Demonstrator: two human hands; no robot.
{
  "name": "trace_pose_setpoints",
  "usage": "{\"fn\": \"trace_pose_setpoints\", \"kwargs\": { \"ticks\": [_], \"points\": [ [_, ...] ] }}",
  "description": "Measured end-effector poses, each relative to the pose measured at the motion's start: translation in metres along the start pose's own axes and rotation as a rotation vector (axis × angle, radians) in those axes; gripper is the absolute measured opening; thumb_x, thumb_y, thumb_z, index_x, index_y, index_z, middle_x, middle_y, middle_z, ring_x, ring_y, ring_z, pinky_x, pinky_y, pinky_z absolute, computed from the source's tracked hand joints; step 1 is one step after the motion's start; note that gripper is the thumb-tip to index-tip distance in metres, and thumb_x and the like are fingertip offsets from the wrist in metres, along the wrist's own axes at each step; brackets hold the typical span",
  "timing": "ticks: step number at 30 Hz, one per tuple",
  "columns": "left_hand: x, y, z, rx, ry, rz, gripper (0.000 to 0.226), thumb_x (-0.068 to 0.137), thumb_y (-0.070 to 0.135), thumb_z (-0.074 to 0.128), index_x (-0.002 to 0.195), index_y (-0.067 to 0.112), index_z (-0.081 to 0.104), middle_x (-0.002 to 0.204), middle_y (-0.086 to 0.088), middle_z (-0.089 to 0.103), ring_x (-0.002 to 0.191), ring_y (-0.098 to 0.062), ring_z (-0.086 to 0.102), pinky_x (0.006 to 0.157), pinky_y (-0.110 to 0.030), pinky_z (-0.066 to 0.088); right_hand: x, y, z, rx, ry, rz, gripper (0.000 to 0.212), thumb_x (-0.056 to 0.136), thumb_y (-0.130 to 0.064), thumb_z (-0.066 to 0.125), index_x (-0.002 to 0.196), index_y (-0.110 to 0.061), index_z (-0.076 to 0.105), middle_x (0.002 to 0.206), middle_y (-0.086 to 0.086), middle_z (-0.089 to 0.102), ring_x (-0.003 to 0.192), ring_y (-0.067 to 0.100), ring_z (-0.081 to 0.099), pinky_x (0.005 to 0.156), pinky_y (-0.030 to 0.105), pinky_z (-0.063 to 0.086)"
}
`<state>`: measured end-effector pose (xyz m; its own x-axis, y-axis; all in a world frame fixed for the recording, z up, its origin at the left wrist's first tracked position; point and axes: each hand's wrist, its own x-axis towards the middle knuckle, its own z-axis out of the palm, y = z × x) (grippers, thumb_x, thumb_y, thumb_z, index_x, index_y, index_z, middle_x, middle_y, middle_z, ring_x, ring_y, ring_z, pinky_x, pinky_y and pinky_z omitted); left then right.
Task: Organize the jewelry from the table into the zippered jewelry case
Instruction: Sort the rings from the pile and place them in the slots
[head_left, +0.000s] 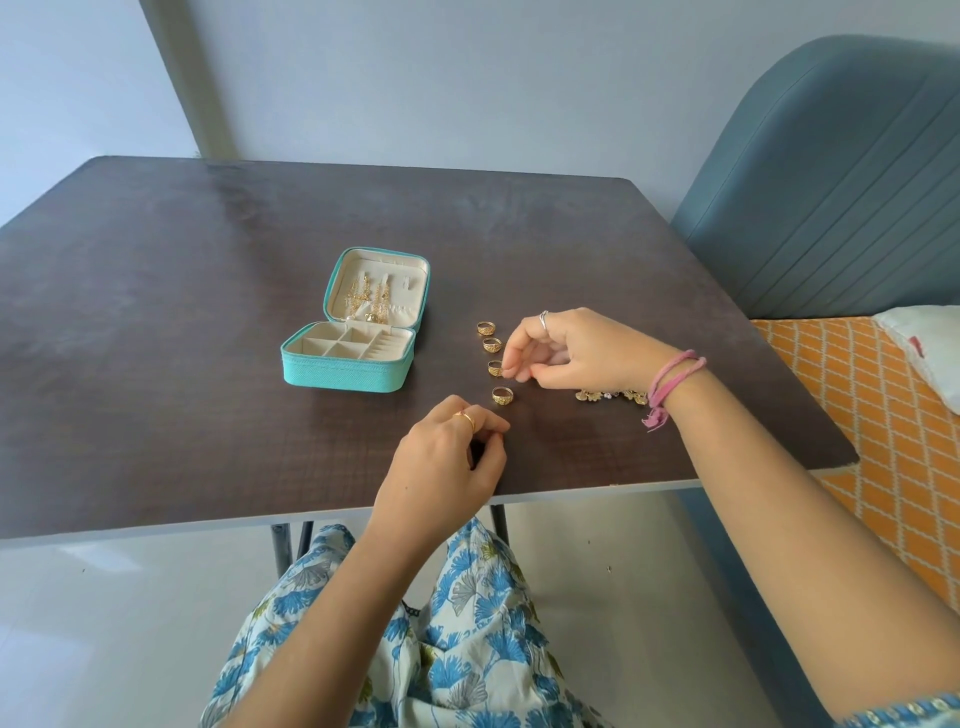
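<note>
head view: a right hand (558, 349) pinches the third of four gold rings (496, 368) lined up at 3 o'clock from the open teal jewelry case (343, 371) on the dark table (156, 312); the left hand (451, 451) rests curled, apparently empty. the rings look light, rigid and slippery, best pinched across the band.

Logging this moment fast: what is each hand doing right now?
Left hand: fingers curled, resting on the table, nothing visibly held.
Right hand: pinching the third gold ring in the row.
</note>
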<state>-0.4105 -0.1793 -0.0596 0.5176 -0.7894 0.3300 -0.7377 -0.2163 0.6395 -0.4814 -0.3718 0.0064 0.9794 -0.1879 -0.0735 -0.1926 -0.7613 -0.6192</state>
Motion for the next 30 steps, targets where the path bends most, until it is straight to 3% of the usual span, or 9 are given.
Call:
{"fn": "trace_pose_setpoints", "kwargs": {
  "ticks": [8, 14, 16, 18, 20, 22, 25, 28, 30],
  "points": [
    [-0.001, 0.000, 0.000, 0.006, -0.010, 0.012, 0.016, 0.088, 0.018, 0.061, 0.098, 0.022, 0.073, 0.080, 0.019, 0.045, 0.055, 0.003, 0.047, 0.057, -0.001, 0.034, -0.016, 0.001, -0.009, 0.022, 0.210, 0.043, 0.021, 0.090, -0.006, 0.059, 0.099, -0.023, 0.067, 0.097, -0.010, 0.070, 0.090, 0.004, 0.067, 0.085, 0.022, 0.055],
    [-0.003, -0.003, -0.002, -0.090, 0.024, 0.065, 0.015, 0.088, 0.013, 0.063, 0.096, 0.020, 0.073, 0.081, 0.020, 0.049, 0.063, -0.004, 0.054, 0.058, -0.005, 0.037, -0.035, -0.004, 0.002, 0.192, 0.533, 0.089, 0.022, 0.089, -0.008, 0.061, 0.098, -0.027, 0.066, 0.102, -0.009, 0.070, 0.091, 0.005, 0.068, 0.082, 0.021, 0.055],
    [-0.005, -0.003, -0.007, -0.184, 0.099, 0.116, 0.014, 0.087, 0.010, 0.064, 0.095, 0.017, 0.073, 0.083, 0.014, 0.054, 0.062, -0.010, 0.054, 0.057, -0.007, 0.038, -0.038, -0.006, 0.016, 0.323, 0.626, 0.112, 0.027, 0.088, -0.006, 0.059, 0.097, -0.030, 0.064, 0.104, -0.008, 0.069, 0.092, 0.006, 0.068, 0.080, 0.021, 0.054],
    [-0.008, -0.003, -0.017, -0.217, 0.189, 0.176, 0.013, 0.087, 0.010, 0.062, 0.096, 0.014, 0.072, 0.085, 0.006, 0.057, 0.063, -0.006, 0.053, 0.058, -0.008, 0.038, -0.040, -0.008, 0.033, 0.421, 0.688, 0.123, 0.031, 0.088, -0.003, 0.059, 0.101, -0.030, 0.062, 0.108, -0.009, 0.067, 0.093, 0.004, 0.068, 0.081, 0.023, 0.053],
    [-0.009, -0.005, -0.031, -0.167, 0.299, 0.235, 0.015, 0.088, 0.012, 0.061, 0.098, 0.012, 0.071, 0.090, 0.002, 0.059, 0.075, -0.002, 0.055, 0.068, -0.010, 0.042, -0.041, -0.008, 0.053, 0.489, 0.703, 0.134, 0.034, 0.088, -0.002, 0.060, 0.110, -0.028, 0.059, 0.113, -0.009, 0.063, 0.093, 0.001, 0.067, 0.084, 0.022, 0.051],
    [-0.007, -0.012, -0.049, -0.072, 0.453, 0.264, 0.017, 0.086, 0.008, 0.062, 0.101, 0.008, 0.070, 0.099, -0.004, 0.061, 0.092, -0.008, 0.056, 0.086, -0.016, 0.042, -0.040, -0.007, 0.071, 0.528, 0.684, 0.147, 0.039, 0.088, -0.002, 0.061, 0.118, -0.027, 0.055, 0.119, -0.007, 0.060, 0.098, -0.001, 0.065, 0.084, 0.017, 0.051],
    [0.003, -0.034, -0.075, 0.030, 0.611, 0.158, 0.031, 0.086, 0.014, 0.062, 0.114, 0.003, 0.063, 0.120, -0.015, 0.055, 0.115, -0.019, 0.049, 0.101, -0.027, 0.036, -0.038, -0.005, 0.090, 0.461, 0.668, 0.137, 0.049, 0.087, -0.001, 0.063, 0.126, -0.028, 0.049, 0.128, -0.001, 0.053, 0.107, 0.000, 0.061, 0.083, 0.012, 0.050],
    [0.015, -0.063, -0.097, -0.132, 0.529, -0.090, 0.053, 0.087, 0.036, 0.059, 0.133, 0.013, 0.047, 0.138, -0.005, 0.042, 0.129, -0.010, 0.039, 0.109, -0.026, 0.030, -0.035, -0.003, 0.096, 0.298, 0.688, 0.125, 0.054, 0.085, -0.001, 0.065, 0.133, -0.019, 0.049, 0.129, 0.003, 0.047, 0.111, 0.004, 0.058, 0.085, 0.011, 0.049],
    [0.026, -0.080, -0.108, -0.333, 0.422, -0.261, 0.056, 0.090, 0.043, 0.055, 0.139, 0.021, 0.040, 0.143, -0.001, 0.040, 0.130, -0.005, 0.039, 0.106, -0.023, 0.034, -0.033, -0.002, 0.097, 0.238, 0.691, 0.120, 0.055, 0.084, -0.002, 0.067, 0.134, -0.017, 0.049, 0.128, 0.003, 0.047, 0.111, 0.006, 0.058, 0.087, 0.011, 0.049]
  ]
}}
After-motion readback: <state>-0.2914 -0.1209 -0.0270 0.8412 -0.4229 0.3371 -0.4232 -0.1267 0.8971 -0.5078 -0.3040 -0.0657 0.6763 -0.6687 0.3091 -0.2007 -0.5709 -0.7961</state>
